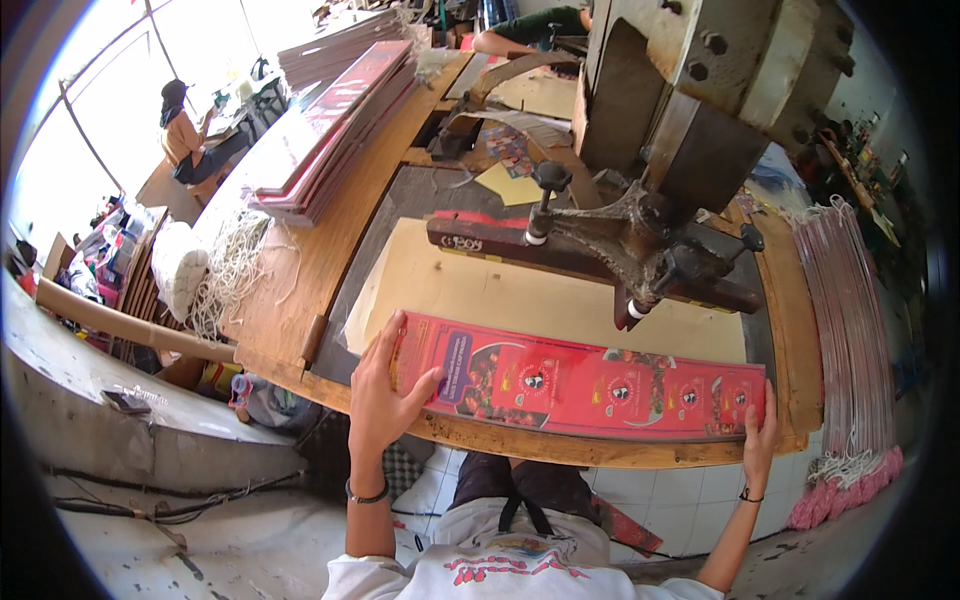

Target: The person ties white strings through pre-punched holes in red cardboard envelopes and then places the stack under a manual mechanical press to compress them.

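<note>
**Printed Card Stack Held at Both Ends on Press Bed**

Left hand (383, 392) laid flat on the left end of the red printed card stack (585, 386). Fingers (378, 345) extended and slightly spread along the stack's left edge; thumb (424, 386) pressed on the printed top face. Right hand (760, 438) set against the right end of the stack, fingers curled over that edge, thumb not clearly distinguishable. Stack positioned lengthwise between the two sets of fingers, lying on the near edge of the wooden worktable (300, 270).

Beyond the fingertips: tan backing sheet (500, 290) spread on the bed, dark metal press head (640, 240) suspended above it, well clear of both hands. Left of the left fingers: coil of white cord (232, 268) and further stacked red card sheets (335, 120). Right of the right fingers: bundle of pink cord handles (850, 330) hung alongside the table. Wristbands worn on both wrists. Seated person (185, 135) located far beyond the left fingers, near the window.
</note>
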